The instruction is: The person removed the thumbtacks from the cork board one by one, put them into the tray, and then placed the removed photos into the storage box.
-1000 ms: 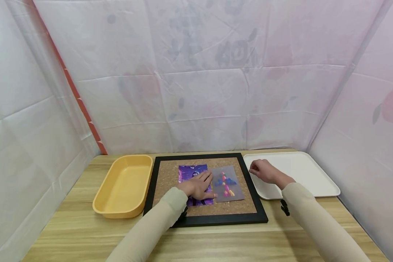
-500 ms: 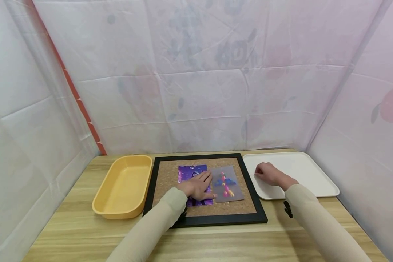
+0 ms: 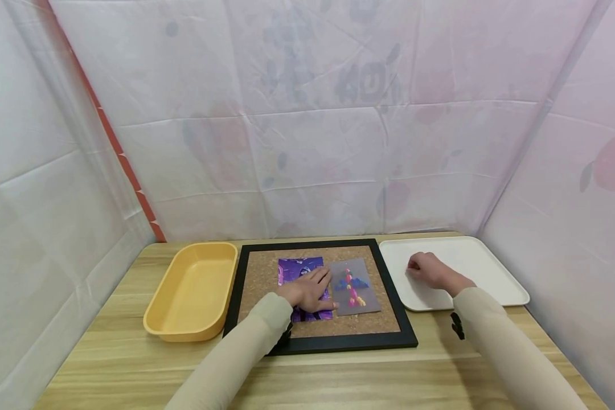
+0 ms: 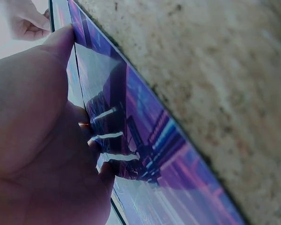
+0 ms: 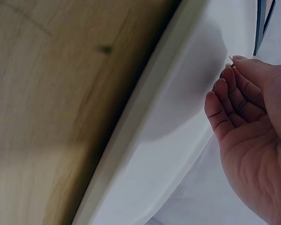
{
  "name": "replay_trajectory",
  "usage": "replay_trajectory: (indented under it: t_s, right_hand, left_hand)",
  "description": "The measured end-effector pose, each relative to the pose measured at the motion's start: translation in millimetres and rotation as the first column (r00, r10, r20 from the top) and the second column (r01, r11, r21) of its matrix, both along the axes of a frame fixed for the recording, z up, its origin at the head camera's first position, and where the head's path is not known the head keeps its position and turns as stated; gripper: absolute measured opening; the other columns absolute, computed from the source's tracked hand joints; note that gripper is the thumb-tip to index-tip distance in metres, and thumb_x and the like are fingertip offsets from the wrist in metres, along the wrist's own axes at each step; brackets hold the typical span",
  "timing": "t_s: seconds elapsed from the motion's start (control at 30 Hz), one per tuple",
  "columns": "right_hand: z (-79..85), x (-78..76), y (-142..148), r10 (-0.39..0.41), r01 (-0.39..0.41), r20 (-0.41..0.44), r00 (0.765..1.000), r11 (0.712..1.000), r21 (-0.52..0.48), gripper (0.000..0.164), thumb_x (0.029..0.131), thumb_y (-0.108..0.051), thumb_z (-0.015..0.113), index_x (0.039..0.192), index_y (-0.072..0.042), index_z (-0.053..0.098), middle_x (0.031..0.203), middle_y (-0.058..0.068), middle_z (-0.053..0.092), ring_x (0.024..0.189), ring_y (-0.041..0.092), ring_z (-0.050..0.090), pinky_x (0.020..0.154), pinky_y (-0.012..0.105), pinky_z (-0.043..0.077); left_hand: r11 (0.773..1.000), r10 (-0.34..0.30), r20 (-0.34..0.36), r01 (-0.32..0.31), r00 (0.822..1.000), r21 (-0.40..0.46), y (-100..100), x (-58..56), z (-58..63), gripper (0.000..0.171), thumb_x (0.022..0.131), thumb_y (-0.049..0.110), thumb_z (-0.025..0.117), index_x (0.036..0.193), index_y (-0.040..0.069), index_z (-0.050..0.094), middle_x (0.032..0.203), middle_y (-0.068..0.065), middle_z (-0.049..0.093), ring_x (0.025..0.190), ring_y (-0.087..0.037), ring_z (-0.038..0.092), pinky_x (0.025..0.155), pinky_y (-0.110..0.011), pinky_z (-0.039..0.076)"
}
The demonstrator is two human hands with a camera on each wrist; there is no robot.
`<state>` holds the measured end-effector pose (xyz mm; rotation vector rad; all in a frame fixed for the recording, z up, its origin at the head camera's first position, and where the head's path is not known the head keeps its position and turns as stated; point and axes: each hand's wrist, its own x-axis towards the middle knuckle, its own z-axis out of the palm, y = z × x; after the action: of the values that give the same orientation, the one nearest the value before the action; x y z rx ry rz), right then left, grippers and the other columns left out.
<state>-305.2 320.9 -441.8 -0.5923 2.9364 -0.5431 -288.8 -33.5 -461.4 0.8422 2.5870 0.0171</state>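
My left hand (image 3: 307, 293) lies with straight fingers on a purple illustrated picture (image 3: 297, 267), thumb reaching to the edge of a grey picture (image 3: 365, 302) with pink, blue and yellow blobs. Both pictures lie side by side on a black-framed cork board (image 3: 266, 273). In the left wrist view the palm (image 4: 33, 117) covers part of the glossy purple print (image 4: 145, 126). Over the white tray (image 3: 479, 267), my right hand (image 3: 433, 272) is held with thumb and forefinger together. A thin pin tip (image 5: 231, 59) sticks out of that pinch in the right wrist view; the rest is hidden by the fingers.
To the left of the board stands a deep yellow tray (image 3: 197, 293). The wooden table (image 3: 338, 378) runs along the front. White patterned sheets (image 3: 307, 171) hang behind and on both sides, close to the table's edges.
My right hand has moved right, from the tray's left rim further over the white tray. The left hand and both pictures have stayed in place.
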Motion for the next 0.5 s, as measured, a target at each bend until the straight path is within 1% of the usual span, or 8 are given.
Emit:
replay_trajectory:
  t_s: [0.13,0.23,0.37,0.5]
  right_hand:
    - [1.8,0.6,6,-0.01,0.01,-0.009,1.0,1.0,-0.003,0.01,0.096,0.0,0.063,0.089,0.003,0.07,0.082,0.009,0.068,0.072,0.018,0.059,0.067,0.039,0.052]
    - [1.8,-0.1,10,-0.008,0.008,-0.021,1.0,1.0,-0.004,0.01,0.096,0.0,0.063,0.089,0.004,0.07,0.082,0.009,0.068,0.073,0.019,0.059,0.067,0.04,0.052]
    - [1.0,-1.0,16,-0.026,0.026,-0.023,0.999,1.0,-0.005,0.009,0.095,0.001,0.064,0.089,0.005,0.07,0.082,0.01,0.068,0.074,0.02,0.059,0.068,0.04,0.052]
    - [1.0,-1.3,20,-0.053,0.053,-0.017,0.998,0.999,0.0,0.009,0.095,0.001,0.064,0.09,0.006,0.07,0.083,0.011,0.068,0.075,0.022,0.06,0.068,0.041,0.052]
  left_hand:
    - [1.0,-0.011,-0.011,0.011,1.0,-0.005,-1,3.6,4.3,0.087,0.103,0.064,0.04,0.166,0.015,0.007,0.173,-0.003,-0.001,0.159,-0.02,-0.002,0.128,-0.036,0.008]
    - [1.0,-0.02,-0.02,0.02,1.0,-0.002,-1,7.9,10.9,0.086,0.103,0.064,0.041,0.166,0.014,0.01,0.173,-0.004,0.002,0.159,-0.021,0.001,0.128,-0.036,0.011]
    - [1.0,-0.025,-0.024,0.025,0.999,0.009,-2,12.4,18.2,0.086,0.103,0.065,0.041,0.166,0.013,0.013,0.173,-0.004,0.005,0.159,-0.021,0.004,0.127,-0.036,0.014]
    - [1.0,-0.022,-0.014,0.022,1.0,0.007,-2,12.7,19.9,0.087,0.103,0.065,0.041,0.166,0.014,0.012,0.173,-0.004,0.003,0.159,-0.022,0.003,0.127,-0.037,0.013]
